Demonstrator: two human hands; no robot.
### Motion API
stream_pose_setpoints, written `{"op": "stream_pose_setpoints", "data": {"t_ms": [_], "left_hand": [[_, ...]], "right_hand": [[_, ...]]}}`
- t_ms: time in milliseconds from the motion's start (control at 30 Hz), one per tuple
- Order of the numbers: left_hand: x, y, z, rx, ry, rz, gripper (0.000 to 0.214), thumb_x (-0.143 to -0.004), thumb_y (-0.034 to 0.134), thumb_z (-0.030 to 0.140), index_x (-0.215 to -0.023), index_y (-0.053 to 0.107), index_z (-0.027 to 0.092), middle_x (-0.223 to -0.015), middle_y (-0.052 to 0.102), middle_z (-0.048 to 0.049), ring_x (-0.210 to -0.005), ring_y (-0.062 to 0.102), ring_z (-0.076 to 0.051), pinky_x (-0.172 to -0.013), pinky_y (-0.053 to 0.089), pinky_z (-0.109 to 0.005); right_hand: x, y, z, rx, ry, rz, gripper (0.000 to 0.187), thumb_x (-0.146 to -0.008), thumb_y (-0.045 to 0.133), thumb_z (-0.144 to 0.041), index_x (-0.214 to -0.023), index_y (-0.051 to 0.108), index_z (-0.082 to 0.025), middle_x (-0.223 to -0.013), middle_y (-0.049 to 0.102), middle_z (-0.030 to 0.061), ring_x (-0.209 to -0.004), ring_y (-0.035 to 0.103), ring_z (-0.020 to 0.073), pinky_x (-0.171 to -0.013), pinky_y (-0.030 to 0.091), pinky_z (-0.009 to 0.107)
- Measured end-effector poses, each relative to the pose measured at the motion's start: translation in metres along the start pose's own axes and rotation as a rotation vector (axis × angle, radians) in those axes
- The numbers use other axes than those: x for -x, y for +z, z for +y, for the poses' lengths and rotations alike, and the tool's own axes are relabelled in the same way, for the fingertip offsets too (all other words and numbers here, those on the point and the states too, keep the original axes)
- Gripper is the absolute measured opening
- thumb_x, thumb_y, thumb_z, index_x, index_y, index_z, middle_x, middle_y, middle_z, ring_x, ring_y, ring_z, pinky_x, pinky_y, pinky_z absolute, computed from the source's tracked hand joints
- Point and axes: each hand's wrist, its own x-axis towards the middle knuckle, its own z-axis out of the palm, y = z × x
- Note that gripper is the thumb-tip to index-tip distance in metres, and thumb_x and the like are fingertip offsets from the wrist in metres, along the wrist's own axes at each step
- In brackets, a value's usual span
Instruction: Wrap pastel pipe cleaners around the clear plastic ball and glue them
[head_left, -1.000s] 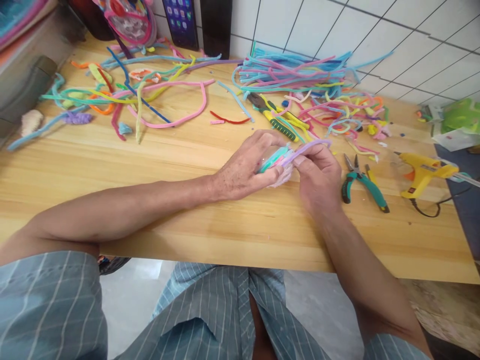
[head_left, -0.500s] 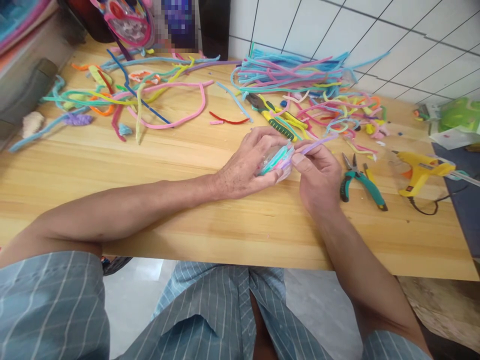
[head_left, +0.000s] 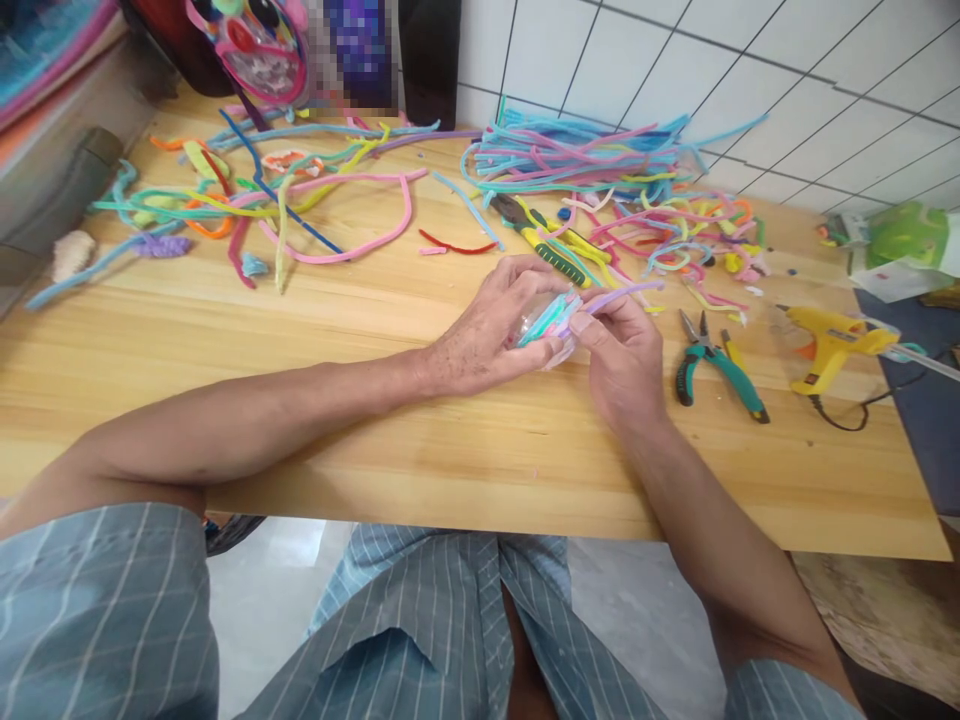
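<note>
My left hand is closed around a small clear plastic piece with teal, pink and purple fuzzy stems laid over it. A purple pipe cleaner runs from this bundle to the right. The thumb and fingers of my right hand pinch that purple stem close to the bundle, and its free end sticks out past the fingers. Both hands are just above the wooden table. My fingers hide much of the clear piece, so its full shape does not show.
Yellow-and-green pliers lie behind my hands, before a heap of pipe cleaners. Teal long-nose pliers and a yellow glue gun with a cord lie on the right. Loose coloured stems spread over the back left.
My right hand has shifted slightly left, nearer the bundle, still pinching the purple pipe cleaner. The left hand stays nearly where it was. The whole view has tilted a little.
</note>
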Motion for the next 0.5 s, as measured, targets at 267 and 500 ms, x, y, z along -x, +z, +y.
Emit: {"op": "stream_pose_setpoints", "data": {"t_ms": [267,500], "left_hand": [[-0.012,-0.019,0.002,0.124,-0.074,-0.155,0.055,-0.108,0.059,0.065,-0.146,0.059,0.025,-0.146,0.069,-0.0123,-0.136,0.067,-0.031,-0.119,0.058,-0.051],[-0.012,-0.015,0.004,0.098,-0.037,-0.122,0.053,-0.102,0.069,0.058,-0.143,0.059,0.025,-0.141,0.07,-0.0113,-0.13,0.069,-0.03,-0.116,0.06,-0.05]], "right_hand": [[-0.003,0.001,-0.001,-0.014,0.005,0.004,0.036,-0.075,0.103,-0.052,-0.087,0.078,-0.029,-0.098,0.075,-0.0014,-0.091,0.069,0.0178,-0.083,0.062,0.034],[-0.002,0.001,-0.004,-0.041,0.013,-0.006,0.034,-0.073,0.104,-0.05,-0.088,0.08,-0.03,-0.098,0.075,-0.0012,-0.091,0.069,0.0184,-0.084,0.063,0.035]]}}
